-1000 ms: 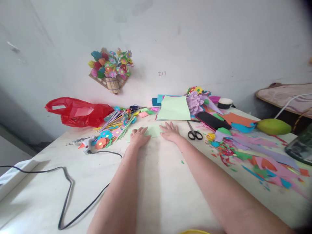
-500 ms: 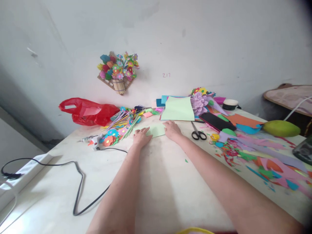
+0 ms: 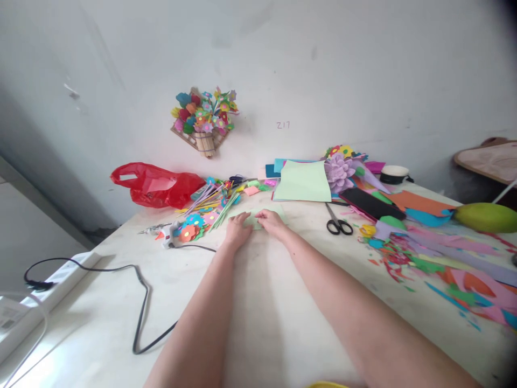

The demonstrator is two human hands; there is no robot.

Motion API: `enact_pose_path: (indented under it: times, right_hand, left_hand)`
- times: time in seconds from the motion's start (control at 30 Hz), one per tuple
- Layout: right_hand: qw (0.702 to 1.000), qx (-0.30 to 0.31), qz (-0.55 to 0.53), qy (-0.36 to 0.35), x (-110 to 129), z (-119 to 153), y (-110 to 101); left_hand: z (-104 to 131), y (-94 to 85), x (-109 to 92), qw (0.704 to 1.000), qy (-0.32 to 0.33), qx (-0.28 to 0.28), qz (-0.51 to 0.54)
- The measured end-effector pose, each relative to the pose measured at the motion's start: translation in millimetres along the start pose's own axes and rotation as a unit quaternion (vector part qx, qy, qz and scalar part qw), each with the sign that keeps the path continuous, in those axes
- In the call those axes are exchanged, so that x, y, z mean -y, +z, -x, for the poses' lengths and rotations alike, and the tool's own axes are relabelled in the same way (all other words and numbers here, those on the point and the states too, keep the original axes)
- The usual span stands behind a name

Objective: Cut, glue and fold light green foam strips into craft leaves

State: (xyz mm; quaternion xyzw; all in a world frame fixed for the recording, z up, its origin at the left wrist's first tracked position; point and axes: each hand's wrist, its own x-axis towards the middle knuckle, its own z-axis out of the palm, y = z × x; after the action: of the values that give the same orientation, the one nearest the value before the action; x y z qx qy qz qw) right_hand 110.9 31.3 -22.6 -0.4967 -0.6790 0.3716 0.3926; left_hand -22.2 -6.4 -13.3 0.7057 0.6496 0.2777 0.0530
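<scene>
A small sheet of pale green paper (image 3: 255,222) lies flat on the table between my hands, partly covered by them. My left hand (image 3: 238,229) rests on its left part, fingers stretched out and lying flat. Over the middle of the sheet is my right hand (image 3: 273,222), its fingers drawn together in a pinch near the left fingertips. Whatever the pinch may hold is too small to make out. Black-handled scissors (image 3: 338,223) lie to the right of my right hand. A larger pale green sheet (image 3: 302,182) sits on a stack of coloured sheets behind.
Left are paper flowers (image 3: 195,221), a glue gun (image 3: 168,235) with its cord (image 3: 143,302), a power strip (image 3: 64,285) and a red plastic bag (image 3: 157,186). Right are a dark phone-like slab (image 3: 369,203), coloured scraps (image 3: 398,253) and a green fruit (image 3: 487,216). A flower basket (image 3: 205,143) hangs on the wall.
My right hand has moved left from the sheet's right edge to its middle, and its fingers have closed into a pinch. My left hand stays on the paper. The view has shifted slightly left.
</scene>
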Motion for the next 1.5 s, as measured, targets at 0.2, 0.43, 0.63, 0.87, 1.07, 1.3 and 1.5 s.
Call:
enact_pose_path:
  times: [0.2,0.43,0.63,0.87,1.07,1.3,1.5]
  right_hand:
    - [0.996,0.036,0.032,-0.072,1,7,-7]
    - [0.986,0.052,0.127,-0.1,4,8,-2]
    - [0.977,0.039,0.182,-0.1,4,6,3]
    - [0.973,0.034,0.214,-0.076,3,4,6]
    - [0.971,0.035,0.228,-0.055,11,8,5]
    - [0.967,0.038,0.249,-0.047,12,9,5]
    - [0.964,0.043,0.259,-0.039,15,8,4]
  left_hand:
    - [6,-25.2,31,0.988,-0.093,-0.024,0.122]
    - [18,-34.5,38,0.983,-0.108,-0.019,0.145]
    - [15,-27.9,49,0.985,-0.084,0.005,0.15]
    - [15,-29.5,49,0.982,-0.062,0.016,0.176]
    - [15,-29.9,48,0.987,-0.052,0.019,0.153]
    - [15,-29.2,49,0.991,-0.047,0.015,0.121]
    - [15,-34.1,47,0.998,-0.058,-0.011,0.014]
